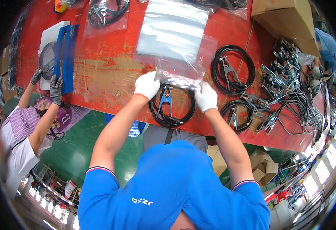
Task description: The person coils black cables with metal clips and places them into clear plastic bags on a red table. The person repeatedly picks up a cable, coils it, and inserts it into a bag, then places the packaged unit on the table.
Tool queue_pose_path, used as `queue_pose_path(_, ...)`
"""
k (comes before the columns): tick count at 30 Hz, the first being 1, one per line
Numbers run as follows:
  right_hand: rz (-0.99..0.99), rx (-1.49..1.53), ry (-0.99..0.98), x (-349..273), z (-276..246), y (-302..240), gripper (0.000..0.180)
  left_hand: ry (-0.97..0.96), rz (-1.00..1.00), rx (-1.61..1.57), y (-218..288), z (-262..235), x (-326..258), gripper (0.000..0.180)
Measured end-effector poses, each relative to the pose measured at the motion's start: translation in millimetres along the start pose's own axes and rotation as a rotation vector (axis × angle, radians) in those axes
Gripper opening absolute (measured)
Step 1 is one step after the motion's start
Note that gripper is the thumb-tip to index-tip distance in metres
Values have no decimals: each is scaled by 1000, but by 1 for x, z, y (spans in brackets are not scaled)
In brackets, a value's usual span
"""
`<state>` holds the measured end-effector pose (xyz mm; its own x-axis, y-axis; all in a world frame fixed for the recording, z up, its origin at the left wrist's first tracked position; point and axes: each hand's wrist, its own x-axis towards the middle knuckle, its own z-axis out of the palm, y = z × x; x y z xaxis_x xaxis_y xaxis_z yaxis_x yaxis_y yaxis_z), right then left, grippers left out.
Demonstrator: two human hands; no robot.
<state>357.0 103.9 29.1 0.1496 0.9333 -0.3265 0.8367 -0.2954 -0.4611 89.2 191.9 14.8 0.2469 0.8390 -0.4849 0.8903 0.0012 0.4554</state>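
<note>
In white gloves, my left hand (148, 85) and my right hand (206, 96) are closed at the two sides of a clear plastic bag (181, 81), near its crinkled edge. The bag lies partly over a stack of clear plastic bags (172, 32). Just below its edge, close to me, rests a coiled black cable (191, 109) with a blue-handled metal clamp (165, 100) inside the loop. The bag's edge overlaps the top of the coil; I cannot tell whether any cable is inside. My fingertips are partly hidden by the plastic.
Right of me lie two more coiled cables with clamps (248, 63) (248, 115) and a heap of metal clamps (283, 76). A cardboard box (286, 23) stands at the far right. At left, a co-worker's gloved hands (55, 90) touch a blue-edged device (66, 57) on the red table (106, 53).
</note>
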Motion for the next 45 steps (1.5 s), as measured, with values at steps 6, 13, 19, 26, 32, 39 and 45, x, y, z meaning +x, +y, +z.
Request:
queue_pose_path(6,105,-58,-73,-29,47,-19,37,89,-65,14,-4,20,-33,39)
queue_pose_path(13,58,47,-221,-18,39,-22,40,55,-30,103,-10,18,-43,40)
queue_pose_path(19,198,246,-183,-27,61,-21,50,-121,-263,-799,-30,39,-34,42)
queue_pose_path(26,631,409,-35,-10,79,-17,71,-261,-620,-1042,-20,23,-19,61)
queue_pose_path(32,802,650,60,-22,20,-66,59,-252,-675,-1065,-39,37,-26,62)
queue_pose_path(39,373,673,351,-50,83,-14,30,-201,-546,-1149,-53,44,-51,39)
queue_pose_path(45,382,833,297,-55,96,-3,28,134,-356,-1032,-48,59,-69,29)
